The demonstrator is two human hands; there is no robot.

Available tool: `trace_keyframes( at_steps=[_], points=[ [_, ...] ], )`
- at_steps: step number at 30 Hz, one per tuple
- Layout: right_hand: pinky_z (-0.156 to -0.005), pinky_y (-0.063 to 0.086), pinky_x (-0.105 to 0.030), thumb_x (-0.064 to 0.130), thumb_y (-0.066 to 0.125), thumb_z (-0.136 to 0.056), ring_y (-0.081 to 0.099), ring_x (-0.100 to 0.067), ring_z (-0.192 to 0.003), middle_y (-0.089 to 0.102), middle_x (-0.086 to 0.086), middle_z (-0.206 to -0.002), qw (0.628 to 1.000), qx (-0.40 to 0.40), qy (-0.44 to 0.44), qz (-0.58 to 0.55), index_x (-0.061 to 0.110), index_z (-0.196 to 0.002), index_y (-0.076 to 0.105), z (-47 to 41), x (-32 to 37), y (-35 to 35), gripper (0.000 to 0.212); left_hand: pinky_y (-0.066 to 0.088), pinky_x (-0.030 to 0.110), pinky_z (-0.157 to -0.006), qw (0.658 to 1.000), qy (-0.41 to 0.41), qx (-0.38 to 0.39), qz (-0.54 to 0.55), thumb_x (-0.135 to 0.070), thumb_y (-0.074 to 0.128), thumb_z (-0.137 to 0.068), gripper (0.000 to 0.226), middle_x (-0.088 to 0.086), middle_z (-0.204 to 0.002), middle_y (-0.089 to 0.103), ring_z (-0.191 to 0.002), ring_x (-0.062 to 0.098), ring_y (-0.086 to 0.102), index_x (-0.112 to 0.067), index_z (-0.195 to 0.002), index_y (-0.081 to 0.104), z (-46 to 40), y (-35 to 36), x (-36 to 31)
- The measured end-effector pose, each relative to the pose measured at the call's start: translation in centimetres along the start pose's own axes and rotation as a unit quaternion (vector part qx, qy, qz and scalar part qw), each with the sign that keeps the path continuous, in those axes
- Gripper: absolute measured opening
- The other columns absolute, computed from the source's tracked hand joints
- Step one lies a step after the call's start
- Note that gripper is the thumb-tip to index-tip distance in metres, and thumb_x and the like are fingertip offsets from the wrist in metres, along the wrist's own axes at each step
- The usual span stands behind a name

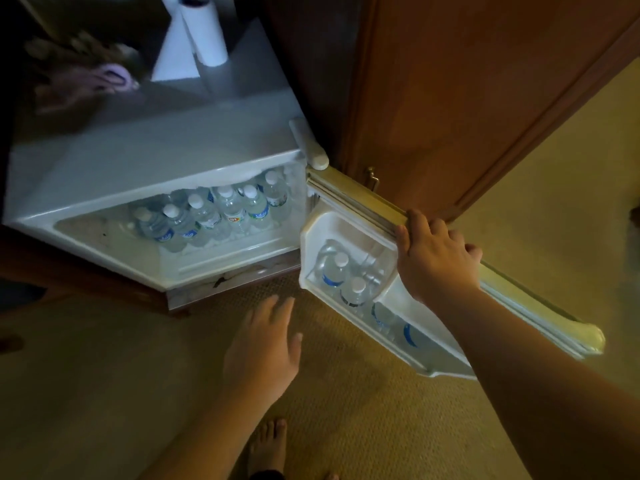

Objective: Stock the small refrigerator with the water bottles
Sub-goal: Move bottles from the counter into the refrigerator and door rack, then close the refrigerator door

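The small white refrigerator (149,168) stands with its door (540,306) swung wide to the right. Several clear water bottles (214,216) with white caps stand packed on the inside shelf. Two more bottles (337,268) stand upright in the door's rack, and others lie lower in it, partly hidden by my right arm. My right hand (434,256) grips the door's top edge, fingers curled over it. My left hand (265,348) hovers over the carpet in front of the fridge, fingers relaxed and holding nothing.
A paper towel roll (204,29) and a pink cloth (114,76) sit on the fridge top. Wooden cabinetry (450,98) stands behind the open door. My bare foot (268,445) rests on the beige carpet (346,410) below.
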State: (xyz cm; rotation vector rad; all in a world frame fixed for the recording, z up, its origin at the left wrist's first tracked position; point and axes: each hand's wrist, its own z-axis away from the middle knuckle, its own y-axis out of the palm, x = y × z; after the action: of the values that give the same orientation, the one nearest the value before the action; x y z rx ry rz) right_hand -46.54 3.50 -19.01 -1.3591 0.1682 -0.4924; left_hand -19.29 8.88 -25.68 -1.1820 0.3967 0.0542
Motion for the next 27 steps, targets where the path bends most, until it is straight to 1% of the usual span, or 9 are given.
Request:
trace_keyframes(
  at_steps=[5,8,11,14,17,20,22,24,27],
  points=[
    [-0.107,0.034,-0.057,0.056,0.011,-0.106,0.046,-0.038,-0.136,0.046,-0.010,-0.151,0.999,0.043,-0.016,0.004,0.029,-0.162,0.011,2.5,0.8,0.2,0.062,0.049,0.048,-0.106,0.987,-0.089,-0.134,0.018,-0.045,0.064,-0.096,0.060,0.006,-0.150,0.048,-0.134,0.028,0.045,-0.025,-0.150,0.050,3.8,-6.7,6.0],
    [-0.105,0.038,-0.052,0.049,0.017,-0.109,0.043,-0.040,-0.137,0.040,-0.016,-0.155,0.995,0.074,-0.052,-0.027,0.024,-0.164,0.004,4.3,1.2,0.5,0.062,0.042,0.052,-0.114,0.972,-0.119,-0.201,-0.017,-0.043,0.060,-0.099,0.060,0.011,-0.155,0.042,-0.139,0.033,0.042,-0.024,-0.153,0.044,3.4,-12.3,9.6],
    [-0.108,0.041,-0.052,0.045,0.022,-0.109,0.040,-0.043,-0.141,0.025,-0.013,-0.165,0.990,0.092,-0.086,-0.069,0.025,-0.164,-0.001,6.0,2.0,1.6,0.063,0.040,0.055,-0.115,0.962,-0.145,-0.225,-0.045,-0.047,0.056,-0.101,0.066,0.013,-0.162,0.034,-0.144,0.036,0.037,-0.025,-0.158,0.033,1.6,-17.3,13.1],
    [-0.119,0.031,-0.055,0.050,0.019,-0.106,0.026,-0.040,-0.152,0.004,-0.007,-0.173,0.984,0.107,-0.096,-0.105,0.032,-0.163,-0.008,7.8,3.5,2.7,0.066,0.033,0.059,-0.119,0.967,-0.151,-0.186,-0.087,-0.053,0.049,-0.103,0.072,0.013,-0.171,0.020,-0.154,0.039,0.024,-0.026,-0.164,0.021,-0.5,-20.8,16.4],
    [-0.125,0.019,-0.048,0.056,0.018,-0.104,0.007,-0.027,-0.158,-0.013,-0.001,-0.172,0.976,0.119,-0.123,-0.132,0.029,-0.163,-0.013,9.6,5.6,3.4,0.072,0.024,0.058,-0.124,0.978,-0.142,-0.107,-0.112,-0.062,0.039,-0.103,0.078,0.007,-0.175,0.004,-0.161,0.034,0.007,-0.032,-0.166,0.004,-2.1,-22.7,19.1],
    [-0.126,0.020,-0.048,0.051,0.025,-0.105,-0.005,-0.020,-0.158,-0.015,-0.004,-0.172,0.976,0.080,-0.154,-0.132,0.015,-0.164,-0.007,10.5,7.8,4.2,0.076,0.017,0.054,-0.127,0.986,-0.129,-0.033,-0.097,-0.067,0.035,-0.102,0.081,0.003,-0.176,-0.006,-0.162,0.032,0.002,-0.037,-0.166,-0.004,-3.5,-23.2,20.8],
    [-0.125,0.023,-0.048,0.046,0.032,-0.107,-0.007,-0.022,-0.158,-0.014,-0.006,-0.171,0.977,0.052,-0.172,-0.117,0.011,-0.164,-0.004,10.7,9.4,4.7,0.075,0.011,0.050,-0.129,0.985,-0.140,0.007,-0.097,-0.072,0.031,-0.100,0.083,0.002,-0.176,-0.011,-0.162,0.030,-0.002,-0.037,-0.166,-0.008,-4.2,-23.1,21.4],
    [-0.127,0.015,-0.045,0.045,0.034,-0.108,-0.011,-0.023,-0.158,-0.016,-0.007,-0.171,0.973,0.035,-0.197,-0.114,0.011,-0.164,-0.004,10.7,11.2,5.2,0.076,0.009,0.049,-0.128,0.984,-0.147,0.015,-0.099,-0.074,0.027,-0.100,0.084,0.001,-0.175,-0.013,-0.162,0.030,-0.003,-0.036,-0.166,-0.009,-4.5,-22.9,21.9],
    [-0.128,0.001,-0.039,0.052,0.033,-0.107,-0.019,-0.021,-0.156,-0.019,-0.008,-0.170,0.970,0.028,-0.213,-0.112,0.011,-0.164,-0.005,10.7,13.4,5.7,0.080,0.014,0.050,-0.127,0.985,-0.140,-0.002,-0.103,-0.076,0.023,-0.098,0.083,0.000,-0.176,-0.008,-0.161,0.031,0.001,-0.037,-0.166,-0.005,-4.8,-22.8,22.6]
  ],
)
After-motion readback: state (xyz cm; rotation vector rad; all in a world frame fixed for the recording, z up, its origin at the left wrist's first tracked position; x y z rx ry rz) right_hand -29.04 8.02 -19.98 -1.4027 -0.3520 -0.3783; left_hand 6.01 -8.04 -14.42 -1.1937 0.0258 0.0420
